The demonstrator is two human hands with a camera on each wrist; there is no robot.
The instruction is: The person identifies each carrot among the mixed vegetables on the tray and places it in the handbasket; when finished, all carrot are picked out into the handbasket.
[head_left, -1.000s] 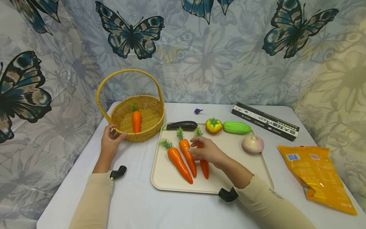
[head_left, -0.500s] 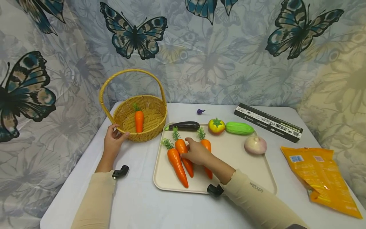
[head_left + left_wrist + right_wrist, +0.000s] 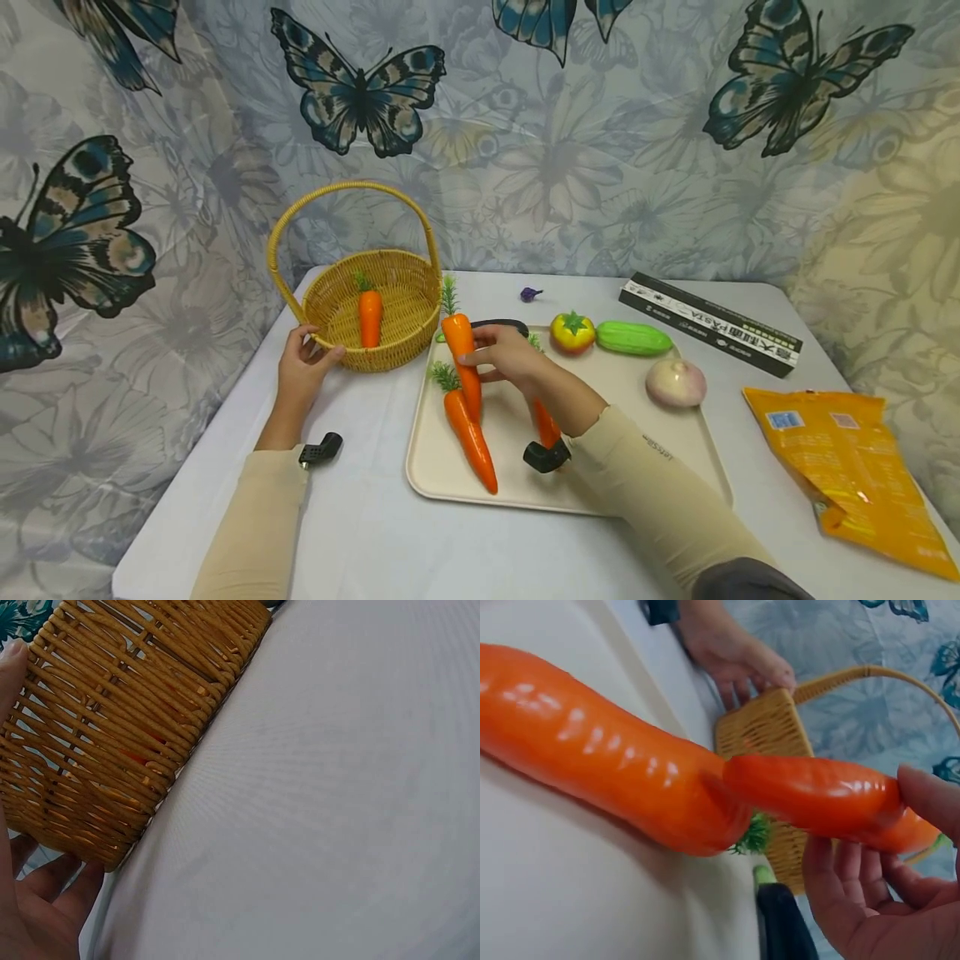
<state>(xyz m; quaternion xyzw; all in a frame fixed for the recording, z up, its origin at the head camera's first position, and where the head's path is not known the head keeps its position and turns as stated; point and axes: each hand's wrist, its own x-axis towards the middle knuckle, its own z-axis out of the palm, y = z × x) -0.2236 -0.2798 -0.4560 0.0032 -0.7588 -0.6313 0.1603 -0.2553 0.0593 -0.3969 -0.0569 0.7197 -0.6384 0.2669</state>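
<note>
My left hand (image 3: 302, 371) holds the near left rim of a wicker basket (image 3: 382, 360), thumb on one side and fingers on the other. One carrot (image 3: 370, 318) with a green top lies in the basket. Between thumb and fingers, my right hand (image 3: 513, 358) grips another carrot (image 3: 817, 795), its leafy end pointing up and away, over the left part of a cream tray (image 3: 442, 468). Below it on the tray lies a second carrot (image 3: 472, 446). A third carrot (image 3: 546, 427) is partly hidden under my right wrist, and a dark eggplant (image 3: 506, 323) lies behind my fingers.
Toward the tray's far right are a tomato (image 3: 572, 335), a green cucumber-like vegetable (image 3: 634, 338) and an onion (image 3: 676, 383). Beyond the tray lie a small purple item (image 3: 530, 294) and a long pasta box (image 3: 708, 325). An orange bag (image 3: 855, 475) is at the right.
My right hand has moved left to the middle carrot on the tray, gripped it and raised it toward the basket side. My left hand stays at the basket rim.
</note>
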